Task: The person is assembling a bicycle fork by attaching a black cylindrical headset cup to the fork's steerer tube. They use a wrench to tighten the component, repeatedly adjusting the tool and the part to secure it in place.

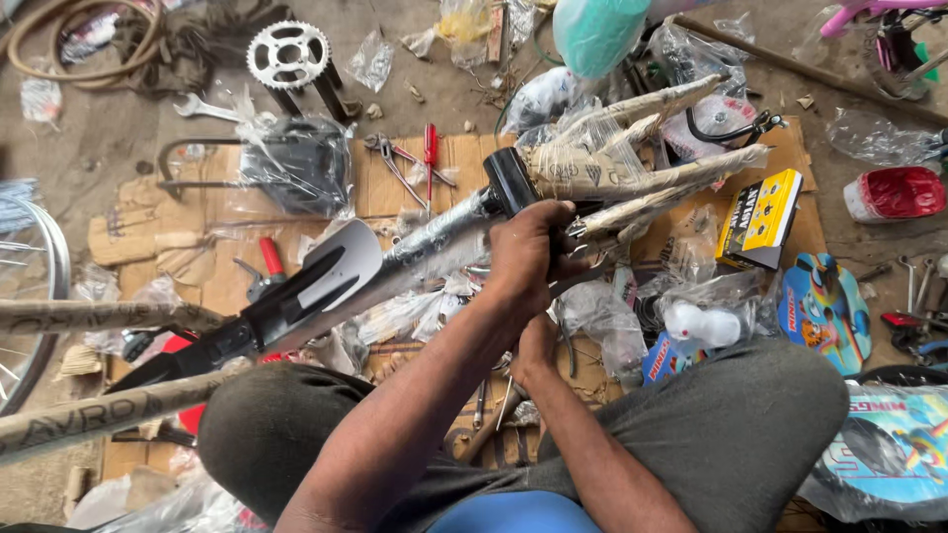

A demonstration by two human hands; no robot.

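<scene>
Head view: left hand (528, 259) wraps the wrapped bike frame (434, 242) near its black tube (511, 180), frame running lower-left to upper-right; right hand (533, 347) underneath, grip hidden.

Left hand (528, 259) grips wrapped bicycle frame (434, 242); right hand (535, 347) below it.

floor (118, 128): concrete | cardboard (380, 183) (flattened) | on it: screwdriver (431, 148), pliers (390, 158), yellow box (760, 217)
</scene>
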